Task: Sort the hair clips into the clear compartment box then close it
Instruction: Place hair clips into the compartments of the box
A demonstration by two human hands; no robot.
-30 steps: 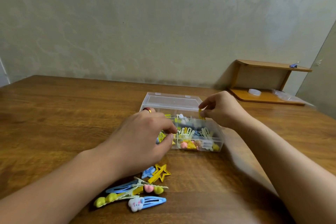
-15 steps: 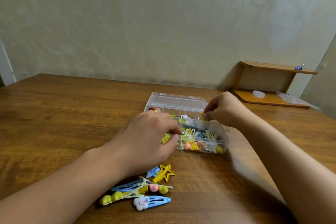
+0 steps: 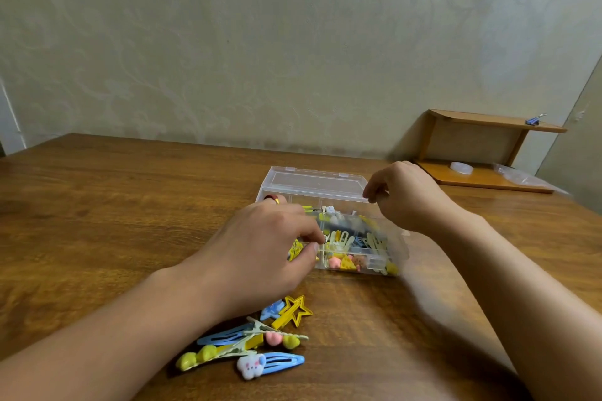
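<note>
Loose hair clips lie on the desk; left hand pinches the box front rim; right hand, fingers curled, grips nothing visible; sorting continues, next picking another clip.

Soft, even, rather dim indoor light with a greenish cast. The glossy brown wooden table shows a pale sheen toward 9 o'clock. Faint shadows fall beneath the forearms. Motion blur smears the right hand at 3 o'clock. Wide-angle bending warps the edges.
</note>
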